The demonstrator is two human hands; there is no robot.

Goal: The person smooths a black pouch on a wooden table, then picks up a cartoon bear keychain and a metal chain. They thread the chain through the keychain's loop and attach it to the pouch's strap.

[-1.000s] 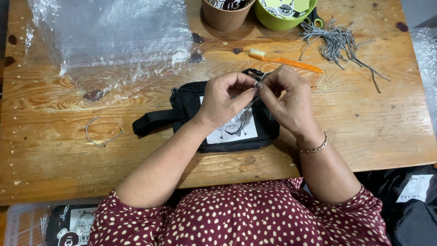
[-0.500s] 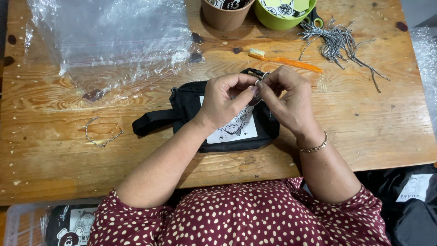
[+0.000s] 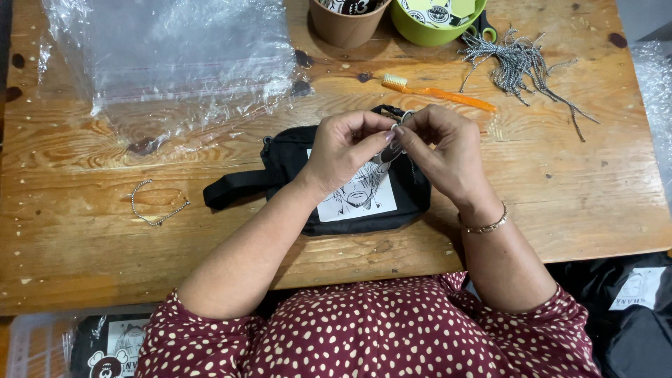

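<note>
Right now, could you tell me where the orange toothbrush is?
In the head view, the orange toothbrush lies on the wooden table, beyond both hands, between the green bowl and the black pouch.

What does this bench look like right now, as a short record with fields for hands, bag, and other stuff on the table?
left hand: fingertips pinching a small metal ring
right hand: fingertips meeting the left at the same ring
bag: black pouch with a printed white patch, flat under both hands
table: wooden, worn
left side: clear plastic bags, ball chain
far edge: orange toothbrush, bundle of cords, brown cup, green bowl
</note>
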